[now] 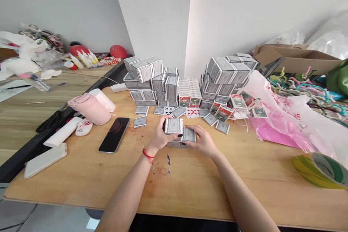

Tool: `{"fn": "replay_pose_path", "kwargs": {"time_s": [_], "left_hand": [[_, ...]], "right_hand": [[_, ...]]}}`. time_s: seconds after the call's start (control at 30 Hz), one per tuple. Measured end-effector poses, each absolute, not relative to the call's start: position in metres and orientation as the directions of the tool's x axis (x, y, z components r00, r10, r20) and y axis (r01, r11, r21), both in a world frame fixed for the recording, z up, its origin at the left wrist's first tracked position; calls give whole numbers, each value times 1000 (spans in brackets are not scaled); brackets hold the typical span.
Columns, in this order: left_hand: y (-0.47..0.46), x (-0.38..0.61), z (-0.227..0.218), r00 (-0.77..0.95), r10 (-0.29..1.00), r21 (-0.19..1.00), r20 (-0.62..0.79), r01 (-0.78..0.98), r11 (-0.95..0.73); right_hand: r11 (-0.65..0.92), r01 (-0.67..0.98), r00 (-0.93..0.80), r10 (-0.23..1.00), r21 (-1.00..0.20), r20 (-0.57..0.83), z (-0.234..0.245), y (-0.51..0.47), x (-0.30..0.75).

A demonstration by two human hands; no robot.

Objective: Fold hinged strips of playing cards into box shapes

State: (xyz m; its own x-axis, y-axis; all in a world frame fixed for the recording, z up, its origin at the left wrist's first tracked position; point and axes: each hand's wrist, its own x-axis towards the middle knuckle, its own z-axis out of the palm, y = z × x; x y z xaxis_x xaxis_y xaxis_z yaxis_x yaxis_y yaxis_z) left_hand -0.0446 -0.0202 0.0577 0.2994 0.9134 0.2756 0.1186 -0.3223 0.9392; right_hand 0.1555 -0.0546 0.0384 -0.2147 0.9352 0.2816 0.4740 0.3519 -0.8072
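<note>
In the middle of the wooden table, my left hand (160, 136) grips a thick deck of grey-backed playing cards (174, 125), thumb along its near side. Close against it on the right is a lower deck of playing cards (189, 135), with my right hand (202, 141) curled round its right side, fingers on the far edge and thumb on the near edge. More decks lie beneath these two, partly covered by my hands. Just beyond, loose cards lie on the table, including a face-up heart card (192, 112) and a black-suited card (169, 111).
Tall stacks of decks stand at back left (144, 83) and back right (225, 79), with boxed decks (189, 92) between them. A phone (114, 135) and pink tumbler (91, 108) lie left. Yellow tape (307, 170) and plastic bags (288, 112) occupy the right.
</note>
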Motion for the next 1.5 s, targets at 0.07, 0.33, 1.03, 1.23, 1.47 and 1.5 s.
{"fn": "replay_pose_path", "kwargs": {"time_s": [0.07,0.33,1.03,1.23,1.47,1.5], "left_hand": [[-20,-45,57,286,919,941,271,123,-315],[-22,-40,56,266,884,904,384,86,-419],[-21,-34,48,289,924,962,250,34,-271],[-15,-30,39,260,954,984,148,-133,-116],[-28,-27,54,282,935,975,214,-122,-186],[-30,-27,56,283,935,976,214,-96,-195]], "right_hand": [[363,484,-217,931,-797,292,38,-55,156],[350,413,-198,936,-841,292,29,-52,156],[4,-77,7,1000,-997,3,15,-45,157],[-23,-186,-1,1000,-982,-23,14,-45,160],[-11,-213,-94,996,-977,9,16,-50,157],[-19,-217,-103,995,-976,4,15,-50,157]]}}
